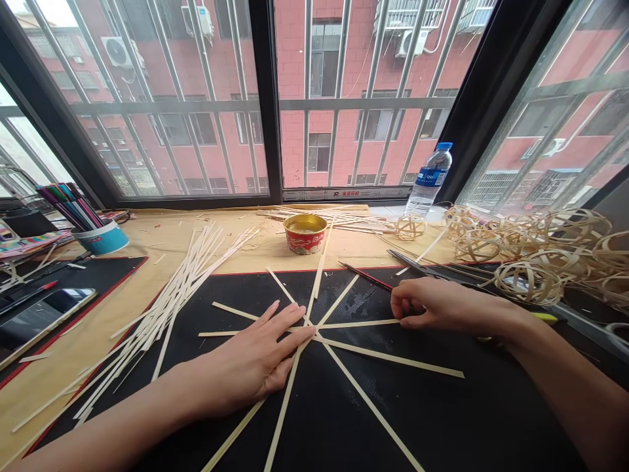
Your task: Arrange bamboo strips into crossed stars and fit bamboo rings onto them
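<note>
Several pale bamboo strips (pixel 393 359) lie crossed like spokes on a black mat (pixel 457 426). My left hand (pixel 268 347) rests palm down over their crossing point, fingers stretched out and pressing on the strips. It covers part of the left-hand spokes. At the right, my right hand (pixel 417 303) has its fingers closed in a pinch at the outer end of one nearly level strip (pixel 358 324). That end is hidden by the fingertips. A dark, pointed pencil-like stick (pixel 366 275) lies just behind the right hand.
A pile of loose strips (pixel 179 292) lies left. Behind the mat stand a red can (pixel 305 241) and a water bottle (pixel 426 187). Woven strip balls (pixel 528 283) crowd the right, near a dark-bladed tool (pixel 410 262). A phone (pixel 46 321) and pen cup (pixel 102 237) are far left.
</note>
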{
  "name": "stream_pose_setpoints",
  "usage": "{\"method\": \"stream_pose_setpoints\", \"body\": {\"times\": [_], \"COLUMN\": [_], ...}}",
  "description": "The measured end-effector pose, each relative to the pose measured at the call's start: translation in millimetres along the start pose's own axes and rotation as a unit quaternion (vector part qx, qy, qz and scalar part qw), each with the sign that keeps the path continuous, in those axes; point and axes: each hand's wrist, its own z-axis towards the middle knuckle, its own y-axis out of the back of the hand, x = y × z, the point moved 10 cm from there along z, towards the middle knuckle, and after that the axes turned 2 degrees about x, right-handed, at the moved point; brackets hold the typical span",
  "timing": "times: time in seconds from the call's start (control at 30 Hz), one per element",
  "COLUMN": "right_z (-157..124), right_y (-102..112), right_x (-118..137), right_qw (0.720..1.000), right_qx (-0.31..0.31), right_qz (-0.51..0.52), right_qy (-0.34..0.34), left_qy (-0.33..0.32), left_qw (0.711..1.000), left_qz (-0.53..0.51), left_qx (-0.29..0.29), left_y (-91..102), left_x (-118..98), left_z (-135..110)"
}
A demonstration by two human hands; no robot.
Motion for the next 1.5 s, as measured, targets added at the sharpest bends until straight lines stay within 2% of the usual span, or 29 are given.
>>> {"method": "stream_pose_setpoints", "body": {"times": [0.13, 0.3, 0.43, 0.53, 0.6, 0.67, 0.77, 0.83, 0.9, 1.0, 1.07, 1.13, 1.2, 1.33, 1.5], "right_z": [2, 6, 4, 0, -3, -3, 3, 9, 17, 23, 23, 21, 21, 30, 31], "right_y": [-2, 5, 17, 24, 25, 20, 10, 5, -2, -10, -7, 1, 4, -3, -1], "right_x": [2, 3, 7, 3, -2, -1, 15, 24, 31, 48, 56, 59, 64, 71, 76], "right_qw": [1.000, 0.999, 0.994, 0.982, 0.960, 0.922, 0.866, 0.848, 0.859, 0.914, 0.938, 0.946, 0.949, 0.965, 0.971], "right_qx": [0.001, -0.029, -0.058, -0.070, -0.069, -0.051, -0.017, -0.024, -0.037, -0.041, -0.086, -0.157, -0.197, -0.186, -0.190], "right_qz": [0.002, 0.009, 0.081, 0.173, 0.272, 0.385, 0.497, 0.524, 0.504, 0.382, 0.291, 0.213, 0.142, 0.042, -0.001], "right_qy": [0.017, 0.027, 0.052, 0.038, 0.011, 0.002, 0.045, 0.070, 0.078, 0.128, 0.165, 0.189, 0.202, 0.177, 0.147], "left_qy": [-0.007, -0.001, 0.004, 0.003, 0.002, 0.002, 0.002, 0.003, 0.015, 0.062, 0.096, 0.115, 0.121, 0.120, 0.155], "left_qw": [1.000, 1.000, 0.999, 1.000, 1.000, 1.000, 1.000, 1.000, 0.999, 0.996, 0.991, 0.987, 0.986, 0.985, 0.973], "left_qz": [0.005, 0.005, 0.009, 0.006, 0.005, 0.005, -0.001, -0.014, -0.032, -0.061, -0.078, -0.089, -0.095, -0.107, -0.145], "left_qx": [-0.007, 0.027, 0.032, 0.014, 0.009, 0.013, 0.011, 0.003, 0.003, 0.027, 0.053, 0.070, 0.070, 0.060, 0.093], "left_y": [0.3, 0.4, -0.2, 0.8, 0.9, 0.2, 1.2, 2.3, 1.1, -5.8, -12.5, -17.0, -18.0, -16.3, -19.7], "left_x": [-1, -3, -3, -3, -3, -2, -2, -2, 1, 10, 17, 21, 23, 23, 24], "left_z": [1, 1, 2, 1, 1, 1, 1, 0, -1, -5, -8, -10, -11, -10, -11]}}
